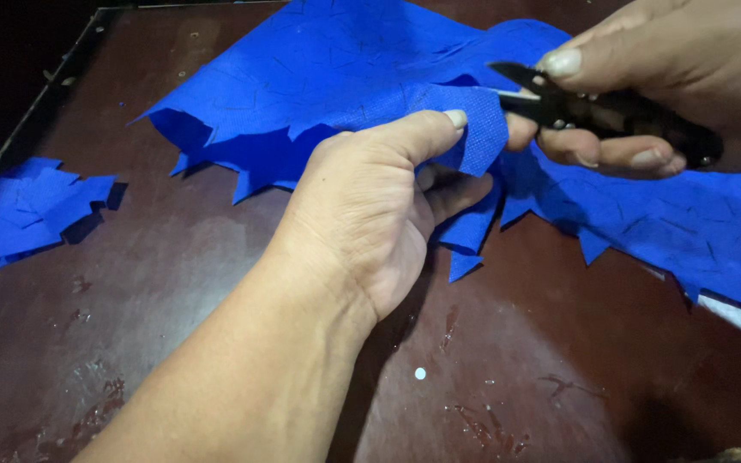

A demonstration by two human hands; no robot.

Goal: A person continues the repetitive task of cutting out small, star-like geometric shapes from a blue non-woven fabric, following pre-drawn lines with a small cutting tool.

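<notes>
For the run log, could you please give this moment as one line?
left hand: pinches blue fabric flap | right hand: holds black snips at flap edge | cut blue pieces: left on table

The fabric sheet (345, 77) is a vivid royal blue, crossed by thin dark pen lines that form a scattered patchwork pattern. The cut scraps (23, 214) at nine o'clock share the same solid blue. The thread snips (598, 111) at two o'clock are matte black, with a pale glint along the blade edge. The table (559, 369) is dark reddish brown, glossy, marked with redder smears and one small white dot.
</notes>
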